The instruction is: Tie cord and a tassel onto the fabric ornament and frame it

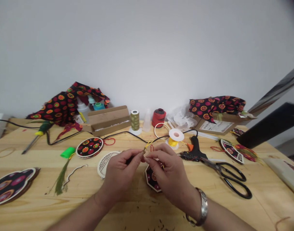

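Both hands meet at the middle of the table. Between thumb and forefinger, my left hand (121, 171) pinches the top of a small olive thread tassel (144, 149); its strands are hidden behind the fingers. A short yellow cord (149, 143) sticks up from that top. Close beside it, my right hand (172, 175) is closed in a pinch, and what lies between its fingertips is too small to make out. Partly under the right hand is a patterned fabric piece with a pale wooden frame (150, 179). A pale lattice wooden piece (106, 163) lies left of my left hand.
Behind stand an olive thread spool (134, 120), a red thread cone (159, 118) and a yellow cord spool (175, 138). A glue gun (195, 149) and black scissors (227, 173) lie right. Leftward are a tassel (62, 176), a round fabric piece (90, 147) and a screwdriver (37, 136).
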{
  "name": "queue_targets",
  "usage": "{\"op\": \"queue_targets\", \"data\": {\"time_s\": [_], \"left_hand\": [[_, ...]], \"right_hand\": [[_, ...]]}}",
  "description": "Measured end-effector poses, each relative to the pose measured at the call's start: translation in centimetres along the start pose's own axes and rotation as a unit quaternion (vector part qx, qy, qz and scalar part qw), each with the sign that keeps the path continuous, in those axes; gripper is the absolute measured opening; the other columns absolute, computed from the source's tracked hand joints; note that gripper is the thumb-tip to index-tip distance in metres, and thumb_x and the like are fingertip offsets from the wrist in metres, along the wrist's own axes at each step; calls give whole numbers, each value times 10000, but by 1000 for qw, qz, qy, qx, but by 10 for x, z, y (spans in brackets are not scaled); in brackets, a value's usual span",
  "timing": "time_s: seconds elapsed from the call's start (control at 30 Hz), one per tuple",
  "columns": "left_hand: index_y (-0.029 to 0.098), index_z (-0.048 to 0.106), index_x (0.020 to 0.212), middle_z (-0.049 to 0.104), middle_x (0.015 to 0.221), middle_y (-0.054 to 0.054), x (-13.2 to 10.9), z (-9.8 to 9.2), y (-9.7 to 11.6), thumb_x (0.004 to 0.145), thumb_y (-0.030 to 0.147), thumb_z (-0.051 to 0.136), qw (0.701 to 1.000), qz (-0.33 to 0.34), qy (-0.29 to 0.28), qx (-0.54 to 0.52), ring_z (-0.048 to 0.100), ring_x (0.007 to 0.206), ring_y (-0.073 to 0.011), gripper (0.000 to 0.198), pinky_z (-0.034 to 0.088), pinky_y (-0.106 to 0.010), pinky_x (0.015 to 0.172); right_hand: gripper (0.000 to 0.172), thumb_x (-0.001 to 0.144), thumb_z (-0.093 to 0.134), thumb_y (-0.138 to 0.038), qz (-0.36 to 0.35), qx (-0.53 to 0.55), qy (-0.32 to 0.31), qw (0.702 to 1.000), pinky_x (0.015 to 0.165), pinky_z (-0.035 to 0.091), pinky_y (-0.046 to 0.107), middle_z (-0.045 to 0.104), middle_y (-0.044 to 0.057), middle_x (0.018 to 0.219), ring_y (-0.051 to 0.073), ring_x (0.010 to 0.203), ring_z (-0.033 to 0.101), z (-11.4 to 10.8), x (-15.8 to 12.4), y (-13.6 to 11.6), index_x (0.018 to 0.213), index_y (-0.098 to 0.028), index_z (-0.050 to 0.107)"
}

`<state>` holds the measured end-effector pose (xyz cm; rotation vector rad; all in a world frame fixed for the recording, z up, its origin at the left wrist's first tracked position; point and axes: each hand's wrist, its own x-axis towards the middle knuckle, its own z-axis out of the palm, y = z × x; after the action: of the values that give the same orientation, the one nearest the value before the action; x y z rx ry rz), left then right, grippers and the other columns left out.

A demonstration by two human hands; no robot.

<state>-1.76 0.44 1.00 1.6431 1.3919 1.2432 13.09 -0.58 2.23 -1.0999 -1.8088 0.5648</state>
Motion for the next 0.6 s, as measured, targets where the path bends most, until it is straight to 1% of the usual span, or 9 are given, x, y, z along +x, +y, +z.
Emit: {"op": "queue_targets", "data": {"time_s": [0.1, 0.17, 0.23, 0.3, 0.37, 0.43, 0.5, 0.6], "left_hand": [[212, 722, 782, 747, 754, 22, -1, 0, 2, 769, 252, 627, 1000, -5, -4, -10, 672, 742, -156, 103, 505, -200, 674], [216, 727, 795, 753, 767, 22, -2, 0, 3, 774, 247, 621, 1000, 4, -10, -13, 676, 745, -155, 112, 506, -196, 671], [223, 731, 809, 757, 785, 27, -2, 0, 4, 784, 228, 605, 1000, 22, -16, -16, 678, 735, -145, 128, 506, -186, 669], [227, 735, 823, 760, 797, 29, -2, 1, 5, 788, 206, 598, 999, 33, -22, -16, 680, 731, -138, 143, 504, -179, 670], [222, 739, 820, 761, 787, 25, -2, 1, 5, 780, 194, 607, 999, 35, -20, -10, 680, 717, -137, 141, 505, -176, 662], [218, 741, 823, 762, 783, 19, -3, 2, 4, 774, 194, 616, 999, 35, -17, -6, 679, 711, -139, 136, 505, -179, 659], [222, 741, 833, 761, 792, 17, -5, 1, 4, 775, 191, 615, 999, 40, -22, -5, 678, 720, -141, 143, 504, -181, 665], [234, 741, 851, 759, 817, 19, -7, 0, 4, 779, 184, 607, 998, 45, -33, -5, 678, 748, -145, 160, 501, -190, 687]], "right_hand": [[133, 812, 567, -82, -45, 96, 12, 994, 775, 454, 248, 610, 49, 926, 139, 869, 576, 1, 1, 0, 807, -173, 664], [131, 796, 580, -66, -56, 147, 7, 988, 790, 463, 251, 632, 53, 928, 142, 872, 593, 3, 2, 1, 792, -169, 661], [137, 790, 580, -57, -45, 197, -2, 979, 785, 470, 261, 658, 50, 897, 146, 855, 610, 4, 3, 3, 777, -170, 658], [142, 789, 576, -57, -18, 235, -9, 972, 764, 473, 265, 674, 41, 858, 146, 826, 617, 5, 4, 4, 762, -172, 654], [134, 792, 575, -74, 16, 246, -16, 969, 719, 472, 257, 670, 28, 803, 138, 767, 609, 5, 4, 4, 746, -173, 652], [116, 794, 580, -101, 37, 233, -20, 972, 661, 462, 248, 651, 18, 746, 129, 701, 584, 4, 3, 4, 732, -169, 650], [110, 794, 578, -117, 38, 211, -23, 976, 630, 450, 248, 634, 16, 716, 126, 665, 562, 3, 1, 2, 720, -163, 644], [119, 793, 565, -110, 21, 184, -30, 982, 620, 444, 248, 624, 18, 700, 125, 651, 554, 0, -1, -3, 703, -154, 629]]}}
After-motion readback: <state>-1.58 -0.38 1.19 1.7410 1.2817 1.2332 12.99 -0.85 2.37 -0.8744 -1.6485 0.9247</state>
